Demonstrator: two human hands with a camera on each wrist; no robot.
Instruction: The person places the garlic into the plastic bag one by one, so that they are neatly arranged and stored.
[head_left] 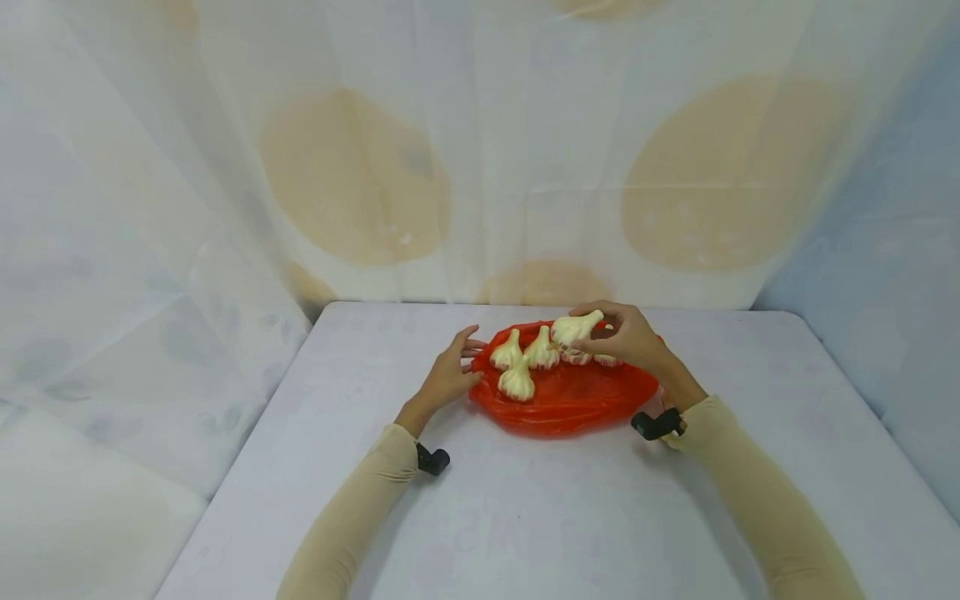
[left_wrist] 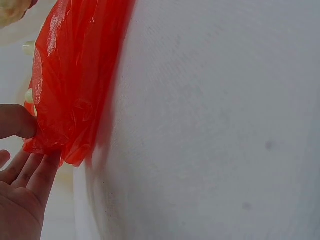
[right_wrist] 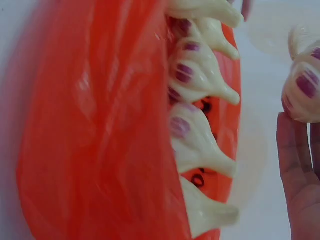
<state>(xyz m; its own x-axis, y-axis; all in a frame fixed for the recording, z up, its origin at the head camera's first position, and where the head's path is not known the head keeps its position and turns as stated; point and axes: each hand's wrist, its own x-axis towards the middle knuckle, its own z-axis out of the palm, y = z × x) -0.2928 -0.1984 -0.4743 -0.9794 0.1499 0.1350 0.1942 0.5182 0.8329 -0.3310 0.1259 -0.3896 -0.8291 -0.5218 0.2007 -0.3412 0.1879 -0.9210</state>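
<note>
A red plastic bag (head_left: 558, 412) lies on the table with its mouth spread wide. Several cream garlic bulbs (head_left: 516, 380) with purple patches sit in it, stems up. My right hand (head_left: 633, 337) holds another garlic bulb (head_left: 576, 328) between thumb and fingers, over the bag's far right part. In the right wrist view this bulb (right_wrist: 305, 87) shows beside the fingers, apart from the row in the bag. At the bag's left end is my left hand (head_left: 447, 372), fingers spread and fairly straight. Its thumb (left_wrist: 17, 121) overlaps the bag's edge in the left wrist view, its fingertips partly hidden behind the plastic.
The white table (head_left: 487, 517) runs up to a pale curtain (head_left: 525, 167) with tan circles at the back. More pale sheeting (head_left: 112, 292) hangs at the left, and a bluish sheet (head_left: 862, 275) closes the right side. Each wrist carries a black camera (head_left: 432, 460).
</note>
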